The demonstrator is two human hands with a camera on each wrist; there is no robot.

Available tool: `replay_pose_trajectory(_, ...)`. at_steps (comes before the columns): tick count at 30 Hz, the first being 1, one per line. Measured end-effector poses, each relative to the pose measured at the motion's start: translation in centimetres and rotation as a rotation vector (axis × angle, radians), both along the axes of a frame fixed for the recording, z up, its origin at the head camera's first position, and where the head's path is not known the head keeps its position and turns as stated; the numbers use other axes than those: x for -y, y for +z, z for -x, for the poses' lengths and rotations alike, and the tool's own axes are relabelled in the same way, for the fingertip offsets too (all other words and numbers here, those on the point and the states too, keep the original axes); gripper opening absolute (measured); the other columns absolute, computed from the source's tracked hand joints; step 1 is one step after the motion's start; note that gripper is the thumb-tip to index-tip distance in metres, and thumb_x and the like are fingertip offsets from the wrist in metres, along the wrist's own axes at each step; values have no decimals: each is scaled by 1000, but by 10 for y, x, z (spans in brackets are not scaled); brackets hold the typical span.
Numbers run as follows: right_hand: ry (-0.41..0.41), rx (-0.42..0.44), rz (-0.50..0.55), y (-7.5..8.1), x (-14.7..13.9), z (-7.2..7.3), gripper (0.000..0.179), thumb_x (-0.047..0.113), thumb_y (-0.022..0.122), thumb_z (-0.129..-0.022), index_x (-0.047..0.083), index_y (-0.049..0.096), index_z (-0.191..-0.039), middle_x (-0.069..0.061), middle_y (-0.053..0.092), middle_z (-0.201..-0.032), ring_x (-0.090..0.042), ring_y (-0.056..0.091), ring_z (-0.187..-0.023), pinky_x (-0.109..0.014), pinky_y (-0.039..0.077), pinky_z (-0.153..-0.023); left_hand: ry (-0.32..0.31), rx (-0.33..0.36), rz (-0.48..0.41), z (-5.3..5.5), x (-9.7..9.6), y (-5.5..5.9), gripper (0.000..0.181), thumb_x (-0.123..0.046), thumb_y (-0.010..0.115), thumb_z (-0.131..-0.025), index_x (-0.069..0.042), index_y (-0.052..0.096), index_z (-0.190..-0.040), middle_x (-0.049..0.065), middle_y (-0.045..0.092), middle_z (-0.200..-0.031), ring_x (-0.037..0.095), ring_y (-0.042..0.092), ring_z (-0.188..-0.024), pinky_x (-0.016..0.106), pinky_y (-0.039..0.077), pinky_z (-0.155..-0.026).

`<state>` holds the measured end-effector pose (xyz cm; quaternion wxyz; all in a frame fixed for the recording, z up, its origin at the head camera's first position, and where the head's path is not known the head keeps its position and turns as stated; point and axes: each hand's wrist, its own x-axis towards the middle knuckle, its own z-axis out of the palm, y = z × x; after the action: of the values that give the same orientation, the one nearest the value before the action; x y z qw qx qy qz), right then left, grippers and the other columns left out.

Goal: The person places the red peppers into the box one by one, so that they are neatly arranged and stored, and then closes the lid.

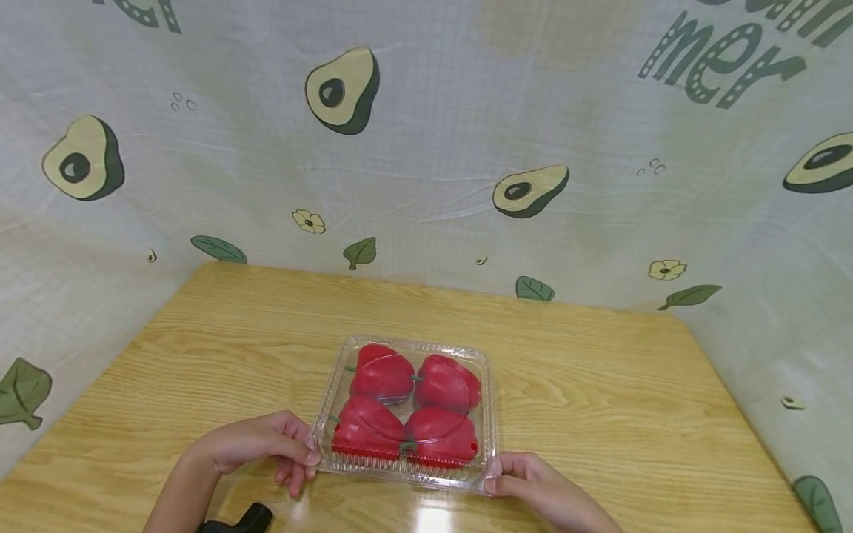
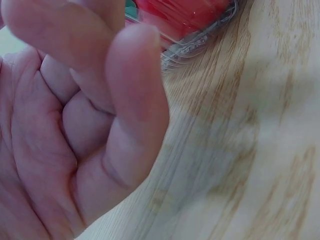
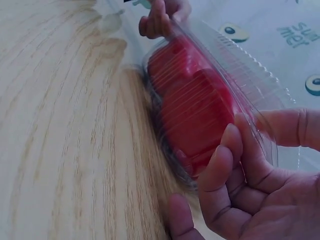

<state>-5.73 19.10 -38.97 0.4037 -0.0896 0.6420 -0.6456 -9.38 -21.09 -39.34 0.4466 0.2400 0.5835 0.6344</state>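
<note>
A clear plastic clamshell container (image 1: 491, 414) with red bell peppers (image 1: 385, 376) inside is on the wooden table in front of me. Several peppers with green stems show through the clear plastic. My left hand (image 1: 276, 444) pinches the container's near left corner between thumb and fingers. At the near right corner, my right hand (image 1: 533, 485) pinches the rim, with the thumb on the near side. The right wrist view shows the fingers of this hand (image 3: 260, 185) against the container's side wall. Whether the lid is fully fastened I cannot tell.
The wooden table (image 1: 586, 392) extends around the container. A cloth (image 1: 426, 148) printed with avocados and leaves hangs behind it and along both sides. Near the left forearm, a black object (image 1: 253, 518) is partly cut off by the bottom edge of the head view.
</note>
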Motion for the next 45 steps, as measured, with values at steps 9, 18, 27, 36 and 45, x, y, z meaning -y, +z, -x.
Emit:
replay_pose_trajectory(9, 16, -133, 135, -7, 3, -1, 12, 7, 45, -94, 3, 55, -88, 8, 57, -81, -2, 54, -78, -16, 45, -76, 5, -16, 9, 1, 0, 1, 40, -10, 50, -93, 29, 46, -86, -6, 69, -70, 1, 59, -61, 12, 41, -55)
replay_pose_trajectory(18, 49, -94, 238, -7, 3, 1, 15, 0, 42, -91, 10, 54, -88, 8, 58, -79, -2, 53, -73, -15, 46, -68, 19, -19, -14, -1, -1, 1, 39, -9, 49, -93, 29, 45, -86, -7, 69, -70, 1, 60, -62, 12, 41, -55)
replay_pose_trajectory(27, 54, -40, 199, -7, -2, 3, 15, 8, 45, -94, 2, 57, -87, 9, 61, -75, -3, 55, -70, -17, 48, -71, 21, -55, 7, 1, -3, -1, 36, -9, 46, -94, 27, 46, -87, 39, 54, -72, 3, 59, -62, 13, 44, -56)
replay_pose_trajectory(36, 37, -6, 132, -3, -5, 2, 22, 12, 43, -97, -1, 60, -92, 6, 62, -78, -5, 55, -73, -17, 48, -75, 67, -95, 133, 0, 4, 9, 35, -16, 46, -97, 18, 56, -96, 5, 71, -81, 7, 62, -71, 18, 51, -64)
replay_pose_trajectory(45, -20, -135, 135, -7, 1, -3, 40, 6, 43, -95, -31, 31, -92, 10, 59, -72, -1, 54, -68, -15, 47, -70, 251, -270, 334, -1, 18, 29, 30, -21, 45, -99, 4, 57, -108, 14, 61, -93, 17, 58, -73, 28, 52, -67)
